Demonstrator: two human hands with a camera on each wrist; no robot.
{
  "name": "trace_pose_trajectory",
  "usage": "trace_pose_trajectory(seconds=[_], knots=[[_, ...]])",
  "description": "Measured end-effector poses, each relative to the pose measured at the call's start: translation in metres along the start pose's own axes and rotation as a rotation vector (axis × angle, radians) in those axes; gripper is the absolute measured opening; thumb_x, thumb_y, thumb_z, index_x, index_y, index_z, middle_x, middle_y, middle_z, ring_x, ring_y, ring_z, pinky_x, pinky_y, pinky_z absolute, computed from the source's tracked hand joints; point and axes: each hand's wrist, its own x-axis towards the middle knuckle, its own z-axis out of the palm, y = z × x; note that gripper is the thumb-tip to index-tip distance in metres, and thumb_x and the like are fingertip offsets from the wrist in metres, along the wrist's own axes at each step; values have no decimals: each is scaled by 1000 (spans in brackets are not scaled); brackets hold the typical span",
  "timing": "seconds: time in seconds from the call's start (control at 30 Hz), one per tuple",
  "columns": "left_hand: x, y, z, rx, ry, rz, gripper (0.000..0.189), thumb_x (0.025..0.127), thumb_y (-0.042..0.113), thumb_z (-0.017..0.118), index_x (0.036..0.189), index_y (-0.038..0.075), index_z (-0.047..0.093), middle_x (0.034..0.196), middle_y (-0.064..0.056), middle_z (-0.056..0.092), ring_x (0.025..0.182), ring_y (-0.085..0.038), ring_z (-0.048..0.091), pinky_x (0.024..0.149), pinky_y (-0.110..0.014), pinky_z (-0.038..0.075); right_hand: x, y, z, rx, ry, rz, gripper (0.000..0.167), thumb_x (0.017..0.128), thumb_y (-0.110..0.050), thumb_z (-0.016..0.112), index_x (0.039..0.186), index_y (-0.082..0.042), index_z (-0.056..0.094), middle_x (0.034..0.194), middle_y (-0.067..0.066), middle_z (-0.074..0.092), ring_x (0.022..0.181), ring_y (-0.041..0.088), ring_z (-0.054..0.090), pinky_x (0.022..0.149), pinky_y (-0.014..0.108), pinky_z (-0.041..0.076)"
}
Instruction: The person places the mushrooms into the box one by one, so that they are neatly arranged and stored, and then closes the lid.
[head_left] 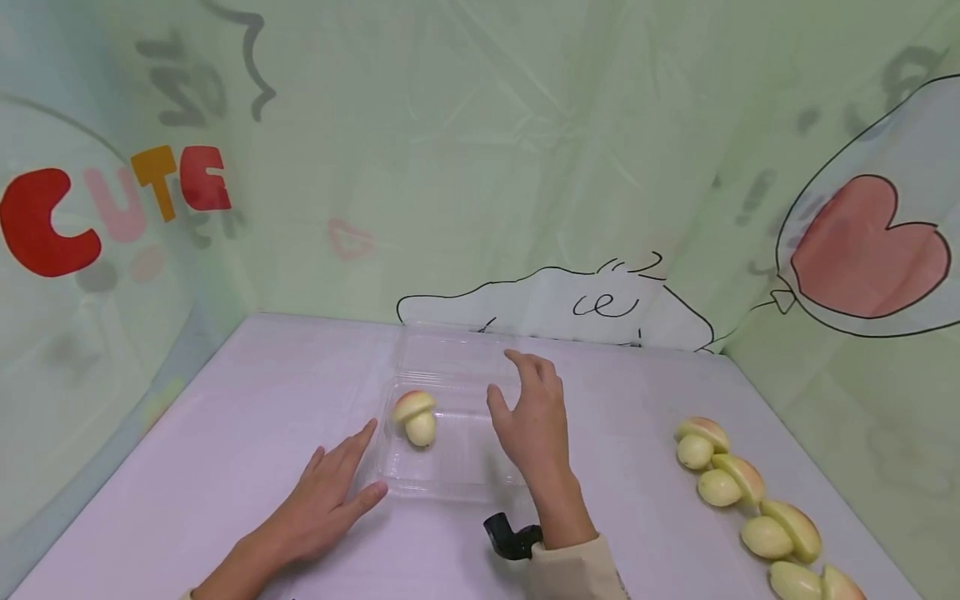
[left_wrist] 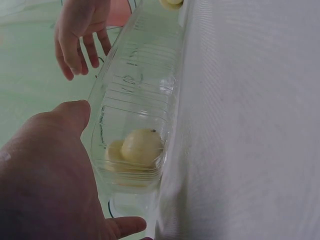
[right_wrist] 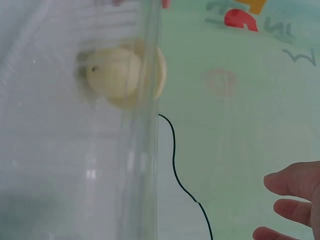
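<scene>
On the table lies a clear plastic clamshell box [head_left: 474, 446], its lid [head_left: 453, 357] folded back toward the rear wall. Inside, on the left, sits a mushroom-shaped piece [head_left: 422, 428], a pale yellow round stem under a cap tinged red; through the box wall its round end [left_wrist: 143, 148] shows a small dark spot. My left hand [head_left: 324, 502] is at the box's left side, fingers extended and thumb apart, holding nothing. Over the right part of the box hovers my right hand [head_left: 536, 421], fingers loosely bent and spread, with nothing between them.
Several similar mushroom-shaped pieces [head_left: 768, 537] lie in a slanting row along the table's right side. A black curved object [head_left: 510, 537] is at my right wrist. Pale green fabric walls [head_left: 450, 167] with printed drawings enclose the white table [head_left: 622, 467] at the back and sides.
</scene>
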Motion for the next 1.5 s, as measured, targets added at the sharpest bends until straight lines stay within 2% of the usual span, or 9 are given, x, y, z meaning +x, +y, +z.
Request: trace_pose_trajectory(seconds=[0.43,0.67,1.1,1.5], knots=[[0,0,1,-9,-4,-9,74,105,45,54,166,20,22,162,-13,43,148,-43,41,118,-73,18,7,17,-14,-16,25,77,48,93,-9,71,139,-4,61,140,25,54,127,46,53,98,60,51],[-1,1,0,0,2,-4,74,105,45,55,166,20,23,162,-13,44,148,-43,42,117,-74,19,10,22,-20,-23,41,146,49,93,-9,70,140,-4,60,142,27,52,130,47,51,100,61,49],[-1,2,-2,3,0,-1,74,105,46,55,167,22,22,164,-10,42,148,-43,41,117,-73,19,16,28,-40,6,75,208,50,94,-8,68,143,-2,57,144,27,48,136,46,46,110,62,42],[-1,2,-2,-5,-2,4,74,105,46,56,166,22,22,164,-7,41,149,-40,41,116,-74,20,17,39,-54,5,115,249,51,94,-9,67,143,-1,56,146,29,46,139,47,44,113,64,39]])
